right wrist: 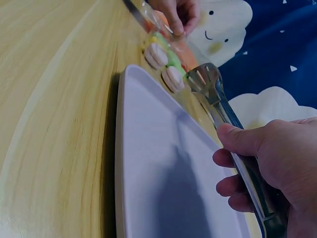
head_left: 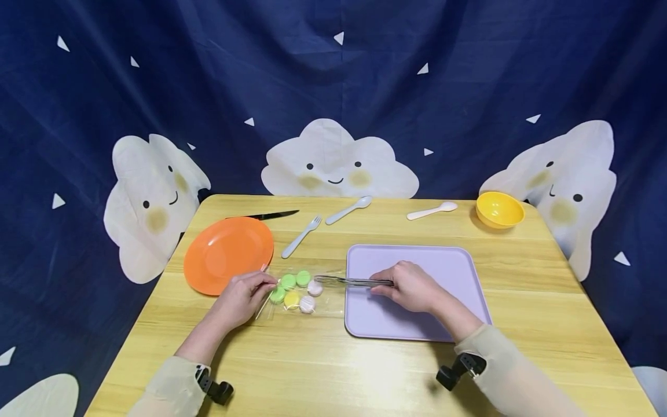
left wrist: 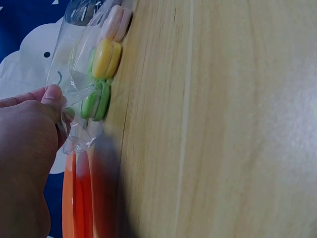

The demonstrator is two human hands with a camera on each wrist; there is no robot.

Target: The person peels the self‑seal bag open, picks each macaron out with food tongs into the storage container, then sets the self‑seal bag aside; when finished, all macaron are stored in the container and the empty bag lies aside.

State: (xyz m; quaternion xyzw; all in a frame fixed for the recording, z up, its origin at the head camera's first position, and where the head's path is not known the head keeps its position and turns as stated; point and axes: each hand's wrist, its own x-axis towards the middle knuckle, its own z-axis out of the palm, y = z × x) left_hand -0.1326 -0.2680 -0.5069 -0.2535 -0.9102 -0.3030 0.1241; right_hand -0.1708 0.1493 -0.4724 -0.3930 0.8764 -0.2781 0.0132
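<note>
Item: clear bag of macarons (head_left: pixel 297 291), lying flat on the worktop (head_left: pixel 365 370) between the orange plate (head_left: pixel 228 253) and the lilac tray (head_left: pixel 411 289), just beside both. Contents: two green, one yellow, two pale pink macarons, clustered, seen on edge in the left wrist view. Left hand (head_left: pixel 245 298): fingers (left wrist: pixel 52 94) pinch the bag's plate-side edge, lifting the film a little off the wood. Right hand (head_left: pixel 411 286): resting over the tray, fingers (right wrist: pixel 237 141) curled around the handle of metal tongs (head_left: pixel 351 282). Tongs: long axis lies nearly level across the head view, handle to the person's right, tips pointing left at the pale macarons on the bag's tray side; tips narrow, apparently touching the film beside a pink macaron, whether inside the bag mouth cannot be told. Bag: long axis runs roughly left to right, in line with the tongs. Handling note, as judgement: the left pinch should stay firm and low so the bag does not slide while the tongs work; the tongs want a light squeeze across a macaron's flat faces, since the shells look fragile and the film is slippery. Also on the worktop, well apart: black knife (head_left: pixel 266 215), pale fork (head_left: pixel 301 236), two spoons (head_left: pixel 349 209), yellow bowl (head_left: pixel 499 209).
</note>
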